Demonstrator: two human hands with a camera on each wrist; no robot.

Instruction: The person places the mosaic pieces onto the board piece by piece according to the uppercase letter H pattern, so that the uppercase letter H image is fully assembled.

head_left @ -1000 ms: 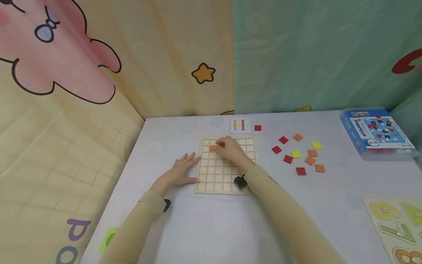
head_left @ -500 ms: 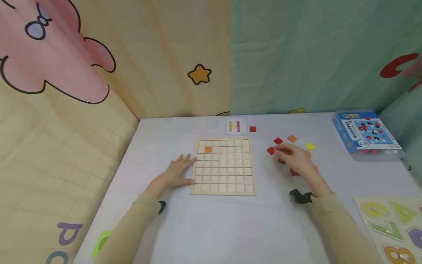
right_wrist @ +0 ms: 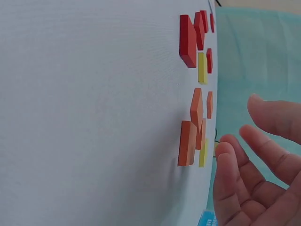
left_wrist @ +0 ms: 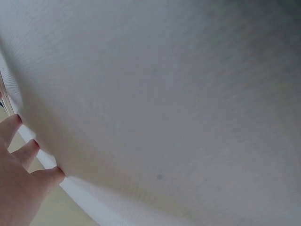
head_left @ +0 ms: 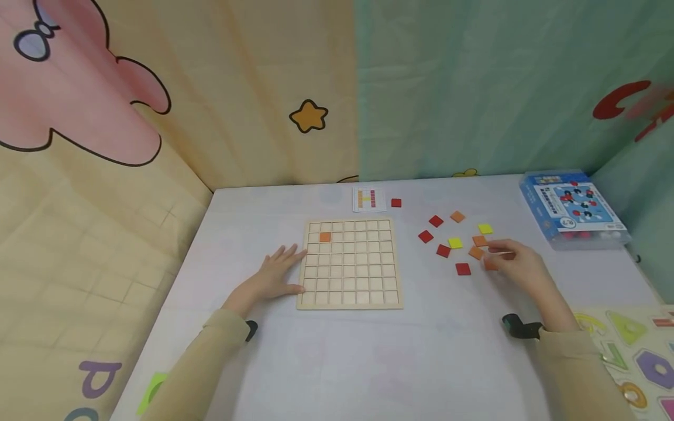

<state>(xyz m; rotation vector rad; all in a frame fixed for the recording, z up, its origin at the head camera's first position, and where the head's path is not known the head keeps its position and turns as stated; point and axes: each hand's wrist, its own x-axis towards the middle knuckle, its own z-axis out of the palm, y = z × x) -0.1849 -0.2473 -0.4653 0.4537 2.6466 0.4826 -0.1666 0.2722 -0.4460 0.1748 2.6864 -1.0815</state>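
Note:
A wooden grid board (head_left: 350, 271) lies on the table with one orange tile (head_left: 325, 237) in a cell near its upper left. My left hand (head_left: 271, 276) rests beside the board, fingers spread, with thumb and a fingertip right at its left edge. Over the loose tiles on the right is my right hand (head_left: 521, 268), its fingertips overlapping the nearest orange tile (head_left: 491, 265) in the head view. In the right wrist view, thumb and fingers stand apart with nothing between them, and that orange tile (right_wrist: 186, 143) lies on the table away from them.
Several red tiles (head_left: 463, 269), orange tiles and two yellow tiles (head_left: 455, 242) lie right of the board. Behind it are a pattern card (head_left: 369, 199) and a single red tile (head_left: 396, 203). A blue box (head_left: 575, 210) and a shape puzzle board (head_left: 632, 333) stand farther right.
My right hand has left the grid board and moved right across to the loose orange tiles. The orange tile stays in its cell, and my left hand keeps its place at the board's edge.

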